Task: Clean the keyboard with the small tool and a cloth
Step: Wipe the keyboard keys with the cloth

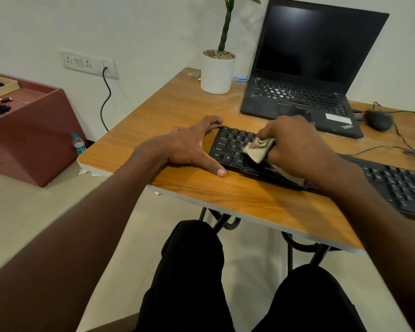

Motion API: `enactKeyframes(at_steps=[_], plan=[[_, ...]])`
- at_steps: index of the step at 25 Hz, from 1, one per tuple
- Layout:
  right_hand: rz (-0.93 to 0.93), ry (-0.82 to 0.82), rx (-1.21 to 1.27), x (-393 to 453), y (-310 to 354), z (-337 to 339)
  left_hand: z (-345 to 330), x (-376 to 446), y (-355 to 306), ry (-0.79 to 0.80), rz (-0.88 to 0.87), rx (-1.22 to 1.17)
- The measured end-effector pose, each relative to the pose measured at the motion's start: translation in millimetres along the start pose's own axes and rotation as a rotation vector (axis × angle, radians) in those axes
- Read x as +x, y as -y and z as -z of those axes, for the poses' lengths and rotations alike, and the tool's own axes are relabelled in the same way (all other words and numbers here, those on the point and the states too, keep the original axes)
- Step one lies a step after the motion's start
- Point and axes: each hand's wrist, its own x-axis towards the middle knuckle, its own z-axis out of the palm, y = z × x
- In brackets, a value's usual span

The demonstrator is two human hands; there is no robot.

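The right hand (297,149) grips a bunched beige cloth (259,149) against the keys of a black keyboard (230,146) lying on a wooden table (197,188); the left hand (192,147), fingers spread, braces the keyboard's left end. Behind stands an open laptop (309,68), beside a white plant pot (217,73).

Two bare hands: left hand (192,144), right hand (295,149). One black wired keyboard (230,146) at centre. One beige crumpled cloth (258,149). One black open laptop (304,68) at 1 o'clock. One black computer mouse (379,119) at 2. One white cylindrical plant pot (216,73) at 12. One clear plastic bottle (78,144) at 9. One maroon cabinet (31,130) at 9.
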Motion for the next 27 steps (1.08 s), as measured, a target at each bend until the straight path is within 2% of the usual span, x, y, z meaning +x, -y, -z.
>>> enactKeyframes(at_steps=[2,5,7,10,12,14,18,20,24,27], plan=[[0.080,-0.048,0.114,2,17,-12,-1,-1,-2,-0.004,-0.004,0.005],[0.254,0.032,0.129,-10,23,-19,0,-1,-3,-0.005,0.008,-0.004],[0.281,0.109,0.148,-23,8,-7,1,-1,-3,0.010,0.017,-0.018],[0.188,0.196,0.063,-32,-15,12,0,-1,-3,0.009,0.015,-0.023],[0.136,0.054,0.052,-21,-13,6,1,-2,-3,0.013,0.018,-0.043],[0.132,-0.089,0.141,-11,2,-7,0,-2,-2,0.016,0.014,-0.054],[0.232,-0.008,0.122,-21,6,-20,-1,1,-2,0.012,0.026,-0.031],[0.173,-0.013,0.101,-37,-14,-12,1,2,0,0.027,0.025,-0.037],[-0.073,0.008,-0.016,-53,-54,5,2,5,3,0.058,0.031,-0.078],[-0.042,-0.085,0.079,-39,-37,-3,2,6,3,0.057,0.049,-0.078]])
